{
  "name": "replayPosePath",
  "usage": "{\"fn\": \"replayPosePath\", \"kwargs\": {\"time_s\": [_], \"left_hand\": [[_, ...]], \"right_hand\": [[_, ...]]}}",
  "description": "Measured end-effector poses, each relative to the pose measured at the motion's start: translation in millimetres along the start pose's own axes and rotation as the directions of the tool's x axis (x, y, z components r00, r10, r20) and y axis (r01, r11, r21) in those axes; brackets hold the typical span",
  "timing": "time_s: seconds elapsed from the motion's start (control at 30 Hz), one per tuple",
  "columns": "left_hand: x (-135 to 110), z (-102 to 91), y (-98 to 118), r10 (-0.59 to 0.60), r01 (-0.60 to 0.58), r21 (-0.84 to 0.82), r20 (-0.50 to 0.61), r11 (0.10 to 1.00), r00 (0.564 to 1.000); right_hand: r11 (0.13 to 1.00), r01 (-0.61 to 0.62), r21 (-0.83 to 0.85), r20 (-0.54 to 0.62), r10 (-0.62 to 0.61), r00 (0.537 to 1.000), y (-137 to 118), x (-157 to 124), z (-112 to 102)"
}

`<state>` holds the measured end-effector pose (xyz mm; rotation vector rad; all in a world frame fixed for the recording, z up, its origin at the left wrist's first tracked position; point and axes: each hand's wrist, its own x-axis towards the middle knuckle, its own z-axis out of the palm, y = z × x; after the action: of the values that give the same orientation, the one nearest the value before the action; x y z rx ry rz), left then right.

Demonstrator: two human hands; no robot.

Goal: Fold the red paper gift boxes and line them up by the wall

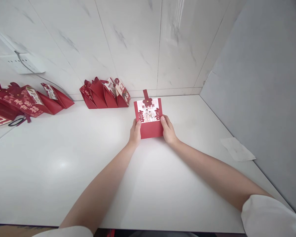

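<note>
Between my two hands is a red wedding favor box, its printed side with a cartoon couple facing me. A dark red flower-shaped tab with a strap sticks up from its top edge. My left hand is closed on the box's left side, thumb on the front. On the opposite side my right hand grips the edge, its thumb also on the front. The fingers behind the box are hidden.
Several similar red boxes stand in a row against the tiled wall. More red boxes crowd the far left, near black-handled scissors. A white paper lies by the grey right wall. A cable runs from a wall socket.
</note>
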<state>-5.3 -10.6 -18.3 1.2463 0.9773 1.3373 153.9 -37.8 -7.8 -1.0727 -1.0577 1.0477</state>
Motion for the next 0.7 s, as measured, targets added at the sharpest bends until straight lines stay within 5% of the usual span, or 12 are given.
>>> {"fn": "replayPosePath", "kwargs": {"time_s": [0.1, 0.23, 0.5, 0.6, 0.7], "left_hand": [[-1.8, -0.6, 6.8, 0.043, -0.037, 0.127, -0.043, 0.991, 0.998], [-1.3, -5.7, 12.0, 0.27, -0.189, 0.407, -0.151, 0.894, 0.951], [-8.4, -0.9, 9.9, 0.15, -0.19, 0.677, 0.118, 0.711, 0.982], [-7.1, -0.1, 8.2, 0.127, -0.168, 0.648, 0.111, 0.742, 0.986], [-1.9, -2.0, 8.0, 0.112, -0.148, 0.463, 0.103, 0.874, 0.988]], "right_hand": [[1.0, -0.006, -0.004, -0.01, 0.006, 1.0, 3.7, 2.1, -0.2], [1.0, -0.017, 0.006, 0.014, 0.017, 1.0, 12.8, 5.5, -0.1], [0.98, 0.078, -0.184, 0.028, -0.074, 0.997, 23.6, 9.5, -4.7], [0.97, 0.11, -0.215, 0.037, -0.105, 0.994, 16.3, 6.8, -4.7], [0.958, 0.173, -0.229, 0.106, -0.152, 0.983, 4.8, -0.6, -1.8]]}}
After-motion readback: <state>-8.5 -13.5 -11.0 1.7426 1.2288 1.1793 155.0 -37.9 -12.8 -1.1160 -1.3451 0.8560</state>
